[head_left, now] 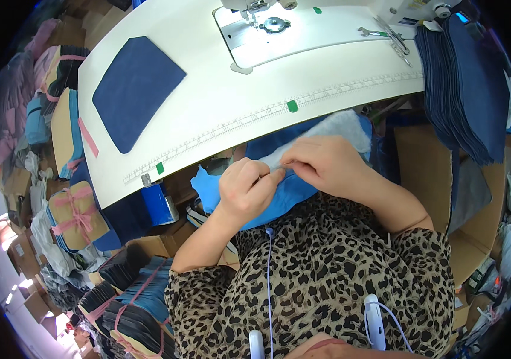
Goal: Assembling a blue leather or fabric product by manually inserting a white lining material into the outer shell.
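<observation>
In front of my body, below the table's near edge, I hold a piece of fabric (291, 194) with a bright blue side and a pale grey, fuzzy side (351, 128). My left hand (244, 190) is closed, thumb and fingers pinching the fabric's edge. Close beside it, my right hand (330, 164) pinches the same edge, the fingertips of both hands almost meeting. Whatever lies right between the fingertips is too small to make out. Part of the cloth is hidden behind my hands and wrists.
A white sewing table (207, 90) carries a sewing machine (261, 7), a lone dark blue fabric piece (136, 93), and scissors (396, 42) beside a small wrench (372, 32). Dark blue pieces are stacked (467, 90) at right, above a cardboard box (423, 173). Tied bundles (79, 212) crowd the left.
</observation>
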Tool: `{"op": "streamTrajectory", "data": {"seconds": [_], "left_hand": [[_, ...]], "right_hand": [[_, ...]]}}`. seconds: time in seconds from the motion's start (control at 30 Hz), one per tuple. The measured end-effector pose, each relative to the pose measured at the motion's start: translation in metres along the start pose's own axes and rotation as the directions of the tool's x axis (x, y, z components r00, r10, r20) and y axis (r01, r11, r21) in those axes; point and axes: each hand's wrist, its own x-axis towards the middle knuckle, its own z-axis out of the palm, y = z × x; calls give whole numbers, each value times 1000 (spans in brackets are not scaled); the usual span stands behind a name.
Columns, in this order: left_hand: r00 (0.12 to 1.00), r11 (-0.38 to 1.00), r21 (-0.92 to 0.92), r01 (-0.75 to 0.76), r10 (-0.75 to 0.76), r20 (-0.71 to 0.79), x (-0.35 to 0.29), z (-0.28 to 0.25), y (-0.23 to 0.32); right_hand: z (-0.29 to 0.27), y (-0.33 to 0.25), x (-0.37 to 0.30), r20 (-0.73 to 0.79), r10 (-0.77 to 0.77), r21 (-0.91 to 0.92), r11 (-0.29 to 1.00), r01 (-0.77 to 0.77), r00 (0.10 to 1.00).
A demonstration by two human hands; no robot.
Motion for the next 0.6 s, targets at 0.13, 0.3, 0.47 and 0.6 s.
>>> {"op": "streamTrajectory", "data": {"seconds": [0.13, 0.3, 0.47, 0.6], "left_hand": [[1000, 1000, -16, 16, -16, -1, -1, 0, -2], [1000, 1000, 0, 0, 0, -29, 2, 3, -2], [1000, 1000, 21, -2, 2, -28, 1, 4, -2], [1000, 1000, -4, 6, -7, -22, 1, 3, -2]], "right_hand": [[-2, 8, -7, 51, 294, 363, 885, -292, 954], [-2, 4, -3, 70, 304, 310, 899, -311, 950], [3, 8, 1, -9, 123, 219, 969, -118, 992], [-2, 13, -5, 106, 233, 359, 898, -256, 967]]}}
